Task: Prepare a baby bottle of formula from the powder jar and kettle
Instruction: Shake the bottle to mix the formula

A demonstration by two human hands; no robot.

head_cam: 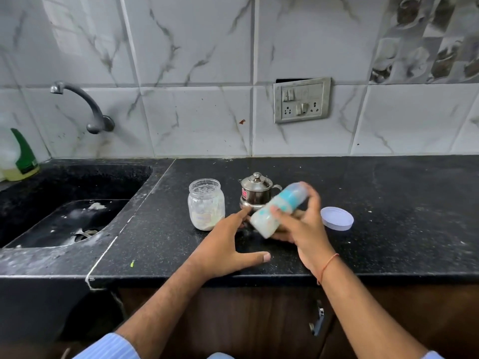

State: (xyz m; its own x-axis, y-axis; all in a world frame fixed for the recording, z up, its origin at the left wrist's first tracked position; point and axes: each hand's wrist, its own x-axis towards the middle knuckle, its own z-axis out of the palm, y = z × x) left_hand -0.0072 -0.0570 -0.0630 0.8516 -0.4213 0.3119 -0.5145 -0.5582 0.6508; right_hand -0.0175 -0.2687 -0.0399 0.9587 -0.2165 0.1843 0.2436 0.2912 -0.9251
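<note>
Head: right hand (302, 229) grips tilted bottle (276, 209).

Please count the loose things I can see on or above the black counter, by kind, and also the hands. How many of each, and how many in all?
Hands: 2, left hand, right hand
Baby bottle: 1, gripped tilted in the right hand
Powder jar: 1, uncapped
Steel kettle: 1
White lid: 1
Soap bottle: 1
Total: 7

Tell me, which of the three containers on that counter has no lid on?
The clear powder jar, left of the steel kettle: its mouth is open. The kettle wears its knobbed lid, and the baby bottle is capped.
</note>
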